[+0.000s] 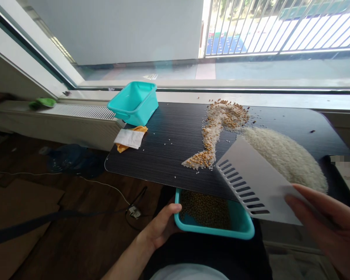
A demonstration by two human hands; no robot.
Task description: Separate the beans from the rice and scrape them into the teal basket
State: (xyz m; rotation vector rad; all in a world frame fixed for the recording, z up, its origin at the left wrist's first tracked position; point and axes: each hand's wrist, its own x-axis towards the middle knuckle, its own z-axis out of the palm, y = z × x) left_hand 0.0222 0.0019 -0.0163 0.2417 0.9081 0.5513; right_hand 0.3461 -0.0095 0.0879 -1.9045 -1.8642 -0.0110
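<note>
My left hand is closed on the left rim of a turquoise plastic tub, its thumb over the edge. The tub sits below the table's front edge, over my lap, and holds brownish-yellow grains like peas. In my right hand is a white slotted spatula, tilted over the front of the dark table. Behind its blade lies a large heap of white rice. To the left, a winding strip of rice mixed with yellow-brown grains runs across the tabletop.
A second turquoise tub stands at the table's back left. Before it lies a folded white and orange cloth. A window and sill border the back. A radiator, a large plastic bottle and cables are at left.
</note>
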